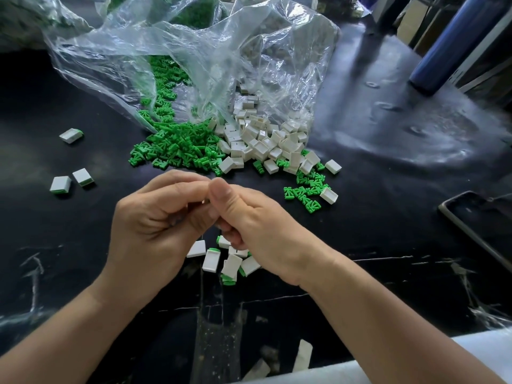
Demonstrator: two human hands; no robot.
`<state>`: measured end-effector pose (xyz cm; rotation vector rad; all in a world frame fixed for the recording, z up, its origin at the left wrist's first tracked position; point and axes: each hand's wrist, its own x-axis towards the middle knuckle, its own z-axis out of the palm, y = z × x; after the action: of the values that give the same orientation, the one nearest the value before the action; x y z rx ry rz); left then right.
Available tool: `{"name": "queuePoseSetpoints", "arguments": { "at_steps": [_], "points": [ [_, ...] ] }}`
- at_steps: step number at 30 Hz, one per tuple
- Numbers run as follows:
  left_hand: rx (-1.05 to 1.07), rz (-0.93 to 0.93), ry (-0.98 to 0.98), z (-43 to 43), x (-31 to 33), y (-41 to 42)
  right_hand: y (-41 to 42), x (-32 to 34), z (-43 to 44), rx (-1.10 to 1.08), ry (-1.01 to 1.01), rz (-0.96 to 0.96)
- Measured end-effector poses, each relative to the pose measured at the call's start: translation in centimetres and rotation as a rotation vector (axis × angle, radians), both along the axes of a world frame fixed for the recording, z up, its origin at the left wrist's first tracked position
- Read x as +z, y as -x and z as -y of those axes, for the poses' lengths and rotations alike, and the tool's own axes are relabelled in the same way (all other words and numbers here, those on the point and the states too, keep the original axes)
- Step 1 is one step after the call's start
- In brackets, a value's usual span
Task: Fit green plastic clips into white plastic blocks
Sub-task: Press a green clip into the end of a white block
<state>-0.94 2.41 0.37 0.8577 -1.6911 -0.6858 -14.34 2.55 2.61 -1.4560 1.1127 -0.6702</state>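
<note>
The left hand (155, 217) and right hand (249, 225) are curling tight, pinching a part (198, 203), maybe a block. Pushed crooked, it could be slipping into the pile (230, 261) at 6 o'clock.

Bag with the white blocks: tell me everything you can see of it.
The bag is thin, clear, crumpled film, glossy with glare. It lies slumped on the dark table, mouth open toward the person. Inside it, white blocks show through and spill from the mouth. Its left side meets more film lying over green clips.
</note>
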Motion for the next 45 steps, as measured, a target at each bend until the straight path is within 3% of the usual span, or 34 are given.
{"name": "queuePoseSetpoints", "arguments": {
  "at_steps": [6, 12, 19, 23, 35, 40, 45],
  "points": [
    [-0.001, -0.02, -0.057, 0.3, -0.7, -0.3, -0.2, -0.4, 0.2, -0.035, 0.08, -0.096],
    [-0.065, -0.115, -0.097, 0.5, -0.7, -0.1, 0.4, 0.3, 0.4, -0.026, -0.025, 0.017],
    [-0.154, -0.237, -0.337, 0.7, -0.8, -0.5, 1.6, 0.4, 1.0, 0.037, -0.246, 0.246],
    [-0.182, -0.248, -0.369, 0.6, -0.4, -0.5, 1.8, 0.5, 1.0, 0.046, -0.252, 0.252],
    [-0.155, -0.217, -0.393, 0.6, -0.2, -0.5, 2.0, 0.7, 1.1, 0.094, -0.167, 0.157],
    [-0.165, -0.21, -0.427, 0.4, -0.2, -0.3, 1.7, 0.5, 0.8, 0.068, -0.077, -0.11],
    [-0.148, -0.3, -0.463, 0.4, -0.2, -0.1, 0.8, 0.4, 0.4, 0.019, 0.029, -0.164]
  ]
}}
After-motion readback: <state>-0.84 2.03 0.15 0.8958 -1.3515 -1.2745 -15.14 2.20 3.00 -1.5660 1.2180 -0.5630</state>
